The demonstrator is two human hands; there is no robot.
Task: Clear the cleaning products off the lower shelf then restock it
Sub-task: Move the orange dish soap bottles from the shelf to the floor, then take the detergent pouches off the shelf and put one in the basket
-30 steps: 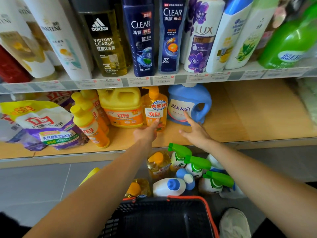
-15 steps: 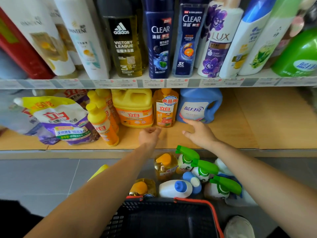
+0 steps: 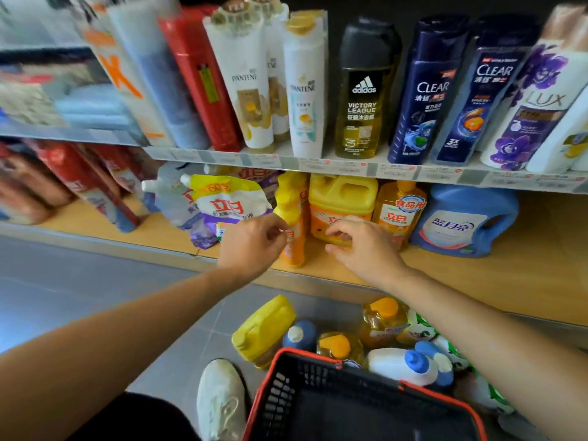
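Clearing about half done, I'd say. On the lower shelf (image 3: 525,265), from the left: pouches (image 3: 222,202); left hand (image 3: 254,243) curled at the slim yellow bottles (image 3: 288,198), grip unclear; right hand (image 3: 362,246) half-open and empty before the yellow jug (image 3: 342,192); pump bottle (image 3: 399,214); blue jug (image 3: 461,224). Right end bare. Pulled products (image 3: 397,364) piled on the near floor by the basket (image 3: 280,396). Restock not started.

The lower shelf (image 3: 525,249) is a light wood-grain board, matt and smooth. On it, the yellow jug (image 3: 342,194) and the blue detergent jug (image 3: 467,214) are smooth moulded plastic with glossy printed labels. The refill pouch (image 3: 222,202) is crinkled, shiny plastic film. Above, the adidas shower-gel bottle (image 3: 362,100) is clear amber plastic with a black cap. The basket (image 3: 276,396) is black plastic mesh, red-rimmed. The floor (image 3: 79,275) is matt grey tile, and the shoe (image 3: 222,399) looks like pale cloth.
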